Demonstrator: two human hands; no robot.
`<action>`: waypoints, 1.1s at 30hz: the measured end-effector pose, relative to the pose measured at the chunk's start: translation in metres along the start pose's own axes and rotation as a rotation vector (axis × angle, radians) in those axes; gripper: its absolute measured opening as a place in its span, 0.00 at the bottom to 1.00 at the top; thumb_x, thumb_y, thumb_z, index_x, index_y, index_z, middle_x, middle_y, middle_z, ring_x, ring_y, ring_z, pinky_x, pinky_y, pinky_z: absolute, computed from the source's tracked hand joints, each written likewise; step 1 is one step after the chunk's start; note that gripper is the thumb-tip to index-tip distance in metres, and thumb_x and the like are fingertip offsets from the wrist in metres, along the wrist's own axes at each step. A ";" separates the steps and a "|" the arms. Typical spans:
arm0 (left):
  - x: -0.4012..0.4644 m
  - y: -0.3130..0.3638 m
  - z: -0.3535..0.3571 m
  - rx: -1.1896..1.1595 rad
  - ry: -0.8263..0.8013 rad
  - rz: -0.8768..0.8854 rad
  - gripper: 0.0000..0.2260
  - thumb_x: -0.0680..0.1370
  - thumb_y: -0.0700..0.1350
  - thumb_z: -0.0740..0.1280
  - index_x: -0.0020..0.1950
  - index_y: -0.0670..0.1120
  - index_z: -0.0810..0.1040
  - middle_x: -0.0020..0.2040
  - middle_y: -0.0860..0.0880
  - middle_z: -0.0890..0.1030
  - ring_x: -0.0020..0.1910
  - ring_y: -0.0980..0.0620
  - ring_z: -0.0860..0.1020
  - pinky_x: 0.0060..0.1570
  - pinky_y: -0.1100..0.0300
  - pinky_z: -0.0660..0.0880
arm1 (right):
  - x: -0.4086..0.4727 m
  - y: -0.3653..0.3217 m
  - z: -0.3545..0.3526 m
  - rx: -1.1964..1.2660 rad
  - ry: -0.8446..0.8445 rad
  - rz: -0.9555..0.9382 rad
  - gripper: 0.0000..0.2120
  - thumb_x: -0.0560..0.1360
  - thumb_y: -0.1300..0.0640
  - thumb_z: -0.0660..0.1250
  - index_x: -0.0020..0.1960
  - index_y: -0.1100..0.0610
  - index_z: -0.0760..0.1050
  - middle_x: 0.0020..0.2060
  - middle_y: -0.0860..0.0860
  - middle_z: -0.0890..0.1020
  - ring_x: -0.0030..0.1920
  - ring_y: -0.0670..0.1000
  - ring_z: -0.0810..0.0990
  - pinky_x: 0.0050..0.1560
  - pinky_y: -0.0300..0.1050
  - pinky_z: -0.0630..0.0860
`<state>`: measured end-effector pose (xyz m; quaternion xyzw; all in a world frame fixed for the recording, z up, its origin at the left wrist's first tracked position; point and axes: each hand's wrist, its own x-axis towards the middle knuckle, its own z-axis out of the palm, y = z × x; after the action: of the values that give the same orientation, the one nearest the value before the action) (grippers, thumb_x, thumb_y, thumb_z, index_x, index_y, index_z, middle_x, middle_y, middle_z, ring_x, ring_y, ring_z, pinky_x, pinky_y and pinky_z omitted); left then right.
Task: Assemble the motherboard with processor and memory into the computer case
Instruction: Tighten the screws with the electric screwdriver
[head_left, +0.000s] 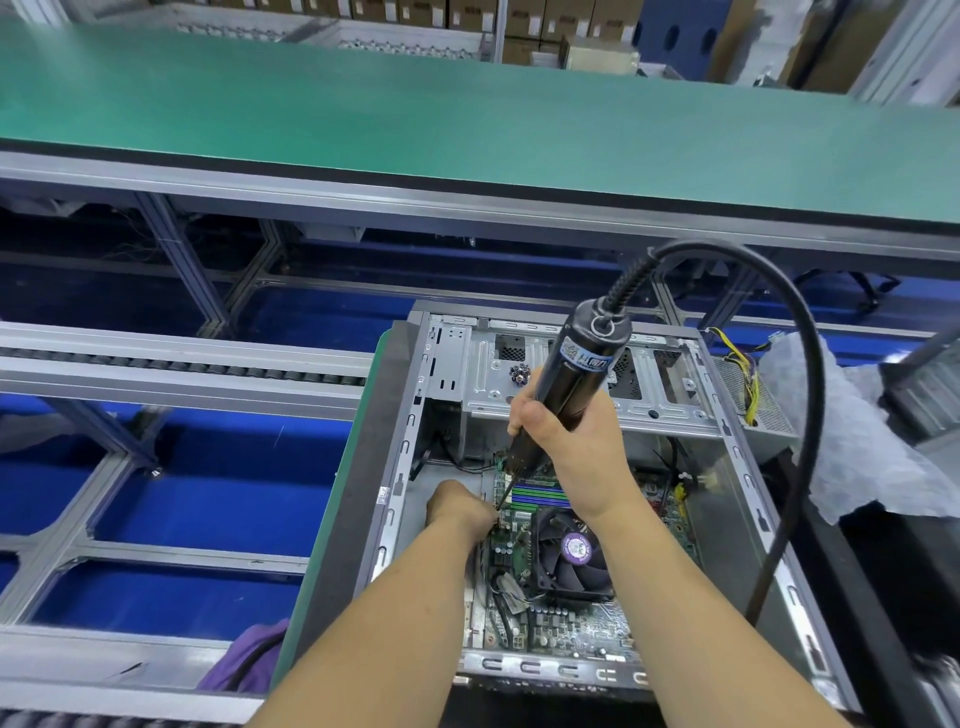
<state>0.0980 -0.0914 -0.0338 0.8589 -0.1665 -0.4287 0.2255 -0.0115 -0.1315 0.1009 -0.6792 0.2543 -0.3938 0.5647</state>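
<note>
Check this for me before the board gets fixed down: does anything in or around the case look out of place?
Only a small cluster of loose screws sitting on the case's drive bracket rather than in a tray; a knock could scatter them.

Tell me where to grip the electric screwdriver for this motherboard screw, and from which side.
Grip the electric screwdriver on its black cylindrical barrel, mid-body, coming from the near right, as the right hand does. The tool tilts, bit down toward the motherboard, and its cable exits the top, so the upper end is taken. The left hand sits at the bit tip.
</note>
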 end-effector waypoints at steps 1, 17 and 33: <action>-0.001 0.001 -0.001 0.012 0.006 0.001 0.16 0.79 0.44 0.70 0.60 0.36 0.73 0.59 0.40 0.80 0.58 0.45 0.79 0.46 0.60 0.74 | 0.000 0.000 -0.001 0.000 0.002 0.008 0.40 0.65 0.30 0.74 0.45 0.70 0.73 0.38 0.68 0.76 0.38 0.57 0.76 0.44 0.46 0.76; -0.005 0.001 -0.003 0.129 0.075 0.031 0.14 0.77 0.45 0.69 0.39 0.44 0.66 0.42 0.46 0.75 0.47 0.45 0.79 0.39 0.59 0.72 | 0.004 0.004 0.009 -0.039 -0.003 0.010 0.38 0.66 0.35 0.73 0.47 0.71 0.71 0.38 0.72 0.74 0.40 0.67 0.75 0.42 0.60 0.75; -0.007 0.002 -0.004 0.113 0.048 0.011 0.08 0.77 0.44 0.68 0.48 0.42 0.70 0.40 0.48 0.73 0.44 0.46 0.77 0.41 0.60 0.73 | 0.015 0.008 0.016 -0.010 -0.088 0.010 0.45 0.63 0.24 0.70 0.39 0.70 0.72 0.32 0.65 0.76 0.33 0.56 0.75 0.40 0.61 0.75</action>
<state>0.0971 -0.0884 -0.0259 0.8794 -0.1897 -0.3965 0.1828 0.0105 -0.1363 0.0963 -0.6973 0.2345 -0.3597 0.5739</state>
